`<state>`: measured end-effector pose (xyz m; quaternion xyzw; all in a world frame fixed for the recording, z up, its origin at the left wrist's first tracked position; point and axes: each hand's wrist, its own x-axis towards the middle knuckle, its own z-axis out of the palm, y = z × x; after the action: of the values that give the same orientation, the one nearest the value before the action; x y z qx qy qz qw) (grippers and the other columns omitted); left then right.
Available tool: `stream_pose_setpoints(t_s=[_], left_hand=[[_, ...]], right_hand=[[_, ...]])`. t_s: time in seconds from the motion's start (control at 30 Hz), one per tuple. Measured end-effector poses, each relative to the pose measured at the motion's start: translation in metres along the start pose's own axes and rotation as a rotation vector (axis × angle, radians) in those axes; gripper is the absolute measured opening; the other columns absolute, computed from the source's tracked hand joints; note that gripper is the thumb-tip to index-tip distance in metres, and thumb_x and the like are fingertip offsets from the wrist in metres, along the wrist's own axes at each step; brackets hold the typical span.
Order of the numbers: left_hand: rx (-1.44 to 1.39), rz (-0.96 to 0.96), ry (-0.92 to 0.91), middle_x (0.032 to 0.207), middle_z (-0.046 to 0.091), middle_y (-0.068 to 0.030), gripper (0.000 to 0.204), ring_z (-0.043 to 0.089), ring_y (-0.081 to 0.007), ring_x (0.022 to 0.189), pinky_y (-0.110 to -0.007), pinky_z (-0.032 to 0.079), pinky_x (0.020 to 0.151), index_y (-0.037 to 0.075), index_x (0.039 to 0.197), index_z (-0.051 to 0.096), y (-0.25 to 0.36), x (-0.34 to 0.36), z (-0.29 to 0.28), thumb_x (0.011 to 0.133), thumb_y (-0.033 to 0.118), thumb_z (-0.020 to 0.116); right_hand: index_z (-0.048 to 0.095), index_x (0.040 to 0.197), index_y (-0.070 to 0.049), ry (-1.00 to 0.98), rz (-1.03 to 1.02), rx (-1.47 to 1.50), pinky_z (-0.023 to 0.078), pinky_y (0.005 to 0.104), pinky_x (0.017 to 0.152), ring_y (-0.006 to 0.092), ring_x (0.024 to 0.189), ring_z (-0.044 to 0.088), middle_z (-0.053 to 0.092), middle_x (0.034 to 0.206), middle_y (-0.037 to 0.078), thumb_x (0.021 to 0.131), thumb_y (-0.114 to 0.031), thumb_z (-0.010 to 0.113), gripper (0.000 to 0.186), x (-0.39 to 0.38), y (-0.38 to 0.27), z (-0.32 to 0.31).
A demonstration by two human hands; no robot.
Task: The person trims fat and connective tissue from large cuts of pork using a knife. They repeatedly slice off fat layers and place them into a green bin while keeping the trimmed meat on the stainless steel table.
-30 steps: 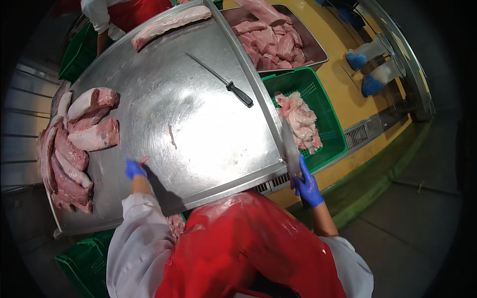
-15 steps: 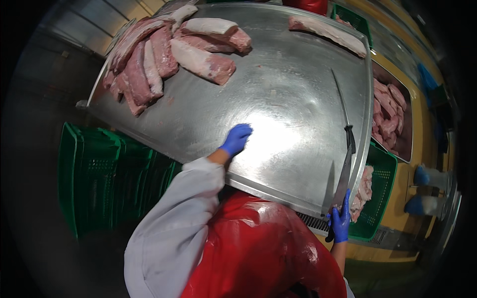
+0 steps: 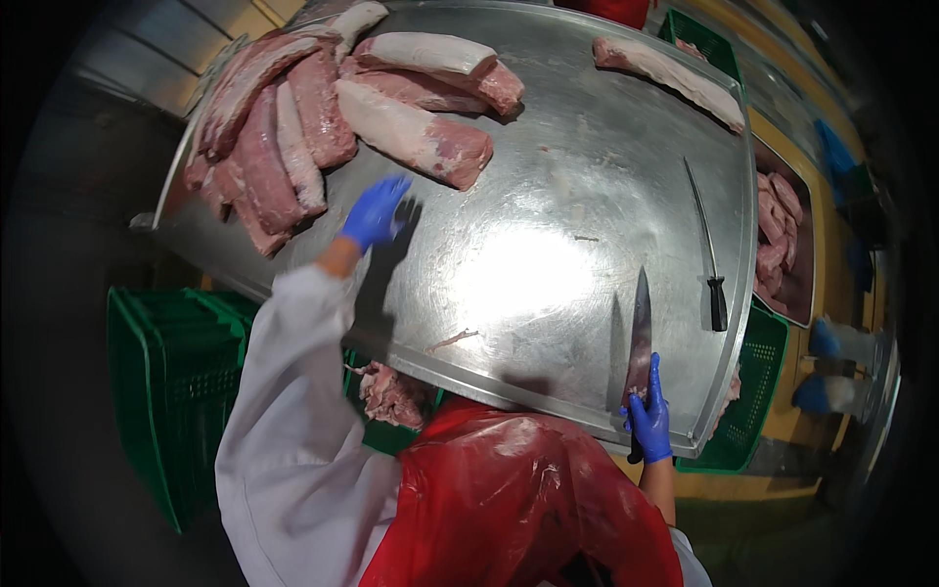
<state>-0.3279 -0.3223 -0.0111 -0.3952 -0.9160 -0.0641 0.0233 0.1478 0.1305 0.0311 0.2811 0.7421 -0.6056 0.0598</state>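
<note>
Head view: left hand (image 3: 377, 210) over table (image 3: 548, 338), fingers outstretched, nothing seen held. Nearest slab (image 3: 416, 135) lies on table just beyond fingertips, long axis slanting from far left to near right. Left hand nearer; right hand (image 3: 648, 421), well apart, grips knife (image 3: 640, 338), blade pointing away.

Dressed in a glossy red apron (image 3: 518, 489), white sleeves (image 3: 293, 421) and blue gloves (image 3: 649, 428)
Creased and catching bright highlights, the apron fills the bottom centre of the frame; the left sleeve (image 3: 289, 440), loose and deeply folded at lower left, narrows to a cuff (image 3: 313, 292), while only a sliver of the right sleeve (image 3: 691, 562) shows at the lower edge; the close-fitting gloves cover the left hand (image 3: 374, 212), left of centre, and the right hand (image 3: 650, 428), at lower right
</note>
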Motion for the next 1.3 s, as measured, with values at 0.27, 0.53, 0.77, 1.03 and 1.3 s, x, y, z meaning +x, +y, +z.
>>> stream_pose_setpoints(t_s=[0.27, 0.53, 0.77, 1.03, 1.3], left_hand=[[-0.014, 0.157, -0.217, 0.122, 0.060, -0.0251, 0.110, 0.058, -0.0435, 0.113, -0.046, 0.047, 0.101, 0.003, 0.136, 0.046, -0.029, 0.220, 0.036, 0.041, 0.036, 0.092], [-0.295, 0.350, -0.324, 0.099, 0.066, -0.0227, 0.068, 0.064, -0.0424, 0.095, -0.046, 0.052, 0.087, 0.003, 0.101, 0.062, 0.038, 0.131, 0.005, 0.044, 0.030, 0.087], [-0.371, 0.650, -0.418, 0.120, 0.059, -0.0227, 0.094, 0.056, -0.0415, 0.112, -0.050, 0.040, 0.102, 0.000, 0.132, 0.051, 0.203, 0.056, 0.028, 0.052, 0.035, 0.084], [-0.938, -0.951, 0.251, 0.154, 0.020, -0.0355, 0.111, 0.019, -0.0464, 0.146, -0.050, 0.017, 0.121, -0.007, 0.153, 0.010, 0.235, -0.026, 0.095, 0.081, 0.045, 0.076], [-0.296, -0.243, 0.036, 0.164, 0.006, -0.0276, 0.105, 0.007, -0.0481, 0.151, -0.060, 0.012, 0.120, 0.005, 0.160, 0.011, 0.284, 0.063, 0.096, 0.083, 0.045, 0.069]], right_hand=[[0.015, 0.162, -0.018, 0.182, 0.187, -0.058, 0.046, 0.0242, 0.049, 0.0064, 0.056, 0.051, 0.059, 0.071, 0.002, 0.095, 0.000, 0.053, 0.080, -0.076, -0.020, 0.037], [0.016, 0.163, -0.020, 0.397, 0.299, 0.117, 0.042, 0.0236, 0.048, 0.0084, 0.056, 0.050, 0.059, 0.080, 0.003, 0.091, 0.003, 0.046, 0.081, -0.116, 0.013, 0.065], [0.026, 0.157, -0.014, 0.282, 0.166, 0.249, 0.044, 0.0212, 0.048, 0.0084, 0.060, 0.054, 0.058, 0.081, 0.004, 0.101, -0.008, 0.054, 0.063, -0.046, 0.044, 0.057], [0.035, 0.141, -0.009, 0.116, -0.006, 0.529, 0.048, 0.0248, 0.049, 0.0116, 0.062, 0.059, 0.059, 0.089, 0.006, 0.101, -0.008, 0.056, 0.045, 0.060, 0.056, 0.070], [0.031, 0.142, -0.012, -0.081, 0.012, 0.562, 0.059, 0.0359, 0.056, 0.0155, 0.058, 0.058, 0.058, 0.086, 0.010, 0.100, -0.007, 0.052, 0.047, 0.107, 0.036, 0.057]])
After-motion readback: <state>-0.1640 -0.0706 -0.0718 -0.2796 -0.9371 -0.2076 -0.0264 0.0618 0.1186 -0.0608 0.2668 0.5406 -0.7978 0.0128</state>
